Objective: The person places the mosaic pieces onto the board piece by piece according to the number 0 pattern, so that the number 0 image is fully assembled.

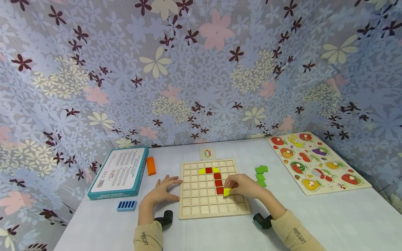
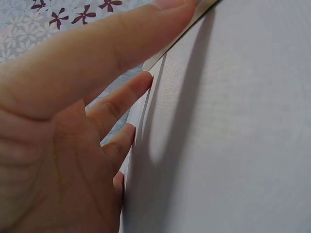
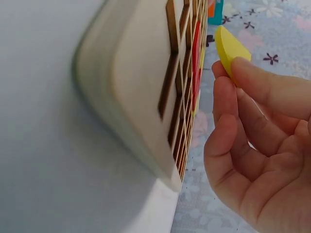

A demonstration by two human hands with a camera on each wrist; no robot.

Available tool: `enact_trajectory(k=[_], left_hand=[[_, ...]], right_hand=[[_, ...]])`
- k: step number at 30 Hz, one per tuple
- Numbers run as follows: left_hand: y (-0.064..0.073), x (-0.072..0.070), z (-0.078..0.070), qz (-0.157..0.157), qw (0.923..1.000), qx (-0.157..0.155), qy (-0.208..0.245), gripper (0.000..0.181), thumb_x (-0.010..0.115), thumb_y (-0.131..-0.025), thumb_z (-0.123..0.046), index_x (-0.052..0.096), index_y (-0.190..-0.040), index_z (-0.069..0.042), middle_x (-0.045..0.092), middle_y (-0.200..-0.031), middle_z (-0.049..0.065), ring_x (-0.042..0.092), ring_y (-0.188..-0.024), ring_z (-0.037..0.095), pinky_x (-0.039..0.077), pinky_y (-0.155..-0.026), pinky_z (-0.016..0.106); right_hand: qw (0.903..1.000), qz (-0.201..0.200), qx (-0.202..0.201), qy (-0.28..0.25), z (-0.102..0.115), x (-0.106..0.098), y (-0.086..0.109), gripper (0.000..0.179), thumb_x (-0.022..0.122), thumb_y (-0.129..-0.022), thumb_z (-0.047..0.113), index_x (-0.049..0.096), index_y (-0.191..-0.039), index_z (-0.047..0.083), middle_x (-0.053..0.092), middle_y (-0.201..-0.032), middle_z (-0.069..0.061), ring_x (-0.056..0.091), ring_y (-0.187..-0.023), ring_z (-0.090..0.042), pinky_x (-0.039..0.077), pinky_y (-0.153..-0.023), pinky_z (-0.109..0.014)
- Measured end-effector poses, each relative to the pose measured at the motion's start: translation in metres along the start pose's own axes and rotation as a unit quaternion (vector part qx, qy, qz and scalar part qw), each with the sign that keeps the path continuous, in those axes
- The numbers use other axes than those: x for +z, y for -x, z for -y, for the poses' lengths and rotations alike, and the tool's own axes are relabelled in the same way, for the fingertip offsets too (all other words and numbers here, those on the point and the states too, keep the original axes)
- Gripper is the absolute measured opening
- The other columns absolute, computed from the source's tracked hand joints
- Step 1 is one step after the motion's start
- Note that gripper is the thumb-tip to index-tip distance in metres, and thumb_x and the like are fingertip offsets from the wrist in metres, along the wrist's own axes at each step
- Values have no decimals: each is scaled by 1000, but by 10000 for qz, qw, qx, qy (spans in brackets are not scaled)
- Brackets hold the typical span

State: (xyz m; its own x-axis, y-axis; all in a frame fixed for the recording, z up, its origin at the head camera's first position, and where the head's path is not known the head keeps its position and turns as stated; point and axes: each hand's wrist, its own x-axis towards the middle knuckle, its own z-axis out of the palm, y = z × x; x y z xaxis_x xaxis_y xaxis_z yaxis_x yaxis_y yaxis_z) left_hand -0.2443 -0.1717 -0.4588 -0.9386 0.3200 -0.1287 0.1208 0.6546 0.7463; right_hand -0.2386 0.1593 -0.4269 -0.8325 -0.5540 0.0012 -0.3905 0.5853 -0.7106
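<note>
A wooden grid board (image 1: 195, 208) lies on the table. Yellow quarter-round tiles (image 1: 202, 171) flank a red tile (image 1: 208, 170) near its top, and several red tiles (image 1: 218, 183) run down a column below. My right hand (image 1: 243, 184) pinches a yellow tile (image 3: 232, 46) with a curved edge between thumb and fingertips. In the head view that tile is beside the lowest red one; the right wrist view shows it raised off the board. With fingers spread, my left hand (image 1: 161, 193) rests by the board's left side, thumb and a fingertip at its edge.
Several green tiles (image 1: 260, 176) lie right of the board, and a small pattern card (image 1: 208, 153) lies behind it. A fruit puzzle board (image 1: 309, 164) is at the right. Leftward are a teal-edged box (image 1: 120, 170), an orange block (image 1: 151, 166) and a blue slotted piece (image 1: 126, 206).
</note>
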Motion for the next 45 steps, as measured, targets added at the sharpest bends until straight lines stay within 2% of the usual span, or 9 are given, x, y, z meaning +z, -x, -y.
enact_trajectory(k=[7, 15, 25, 31, 40, 45], left_hand=[[-1, 0, 0, 4, 10000, -48, -39, 63, 80, -65, -17, 59, -124, -18, 36, -145, 12, 6, -141, 34, -9, -111, 53], [-1, 0, -1, 18, 10000, -88, 40, 62, 80, -66, -17, 58, -125, -18, 36, -146, 11, 5, -141, 33, -10, -111, 52], [-2, -3, 0, 34, 10000, -1, 6, 62, 79, -67, -17, 58, -125, -17, 36, -146, 12, 5, -141, 34, -10, -111, 53], [-2, -3, 1, 49, 10000, 39, 19, 62, 79, -67, -17, 58, -125, -16, 36, -146, 12, 5, -141, 35, -10, -110, 53], [-1, -2, 0, 28, 10000, -56, 34, 61, 79, -67, -17, 58, -125, -17, 36, -146, 12, 5, -141, 34, -10, -111, 53], [-1, -1, 1, 42, 9999, -83, 81, 61, 79, -67, -17, 58, -125, -17, 36, -146, 12, 5, -141, 34, -10, -111, 52]], right_hand=[[9996, 225, -162, -36, 4, 7, -4, 14, 67, -79, -2, 65, -87, 9, 63, -84, 3, 58, -78, -13, 50, -69, -24], [9995, 281, -112, 112, 3, 13, -7, 11, 69, -78, 2, 64, -82, 10, 60, -77, 5, 55, -73, -11, 48, -66, -24], [9970, 259, -286, 668, 9, 14, -9, 11, 71, -78, 7, 63, -83, 12, 56, -71, 8, 49, -66, -9, 44, -60, -22], [9935, 345, -414, 999, 11, 15, -10, 10, 71, -78, 6, 64, -78, 13, 55, -71, 9, 47, -65, -6, 43, -59, -21], [9907, 394, -396, 1238, 17, 15, -10, 9, 72, -77, 7, 64, -76, 9, 53, -69, 9, 45, -64, -8, 41, -58, -23], [9912, 365, -423, 1203, 16, 16, -10, 12, 72, -76, 6, 62, -76, 11, 54, -70, 9, 45, -64, -7, 41, -58, -23]])
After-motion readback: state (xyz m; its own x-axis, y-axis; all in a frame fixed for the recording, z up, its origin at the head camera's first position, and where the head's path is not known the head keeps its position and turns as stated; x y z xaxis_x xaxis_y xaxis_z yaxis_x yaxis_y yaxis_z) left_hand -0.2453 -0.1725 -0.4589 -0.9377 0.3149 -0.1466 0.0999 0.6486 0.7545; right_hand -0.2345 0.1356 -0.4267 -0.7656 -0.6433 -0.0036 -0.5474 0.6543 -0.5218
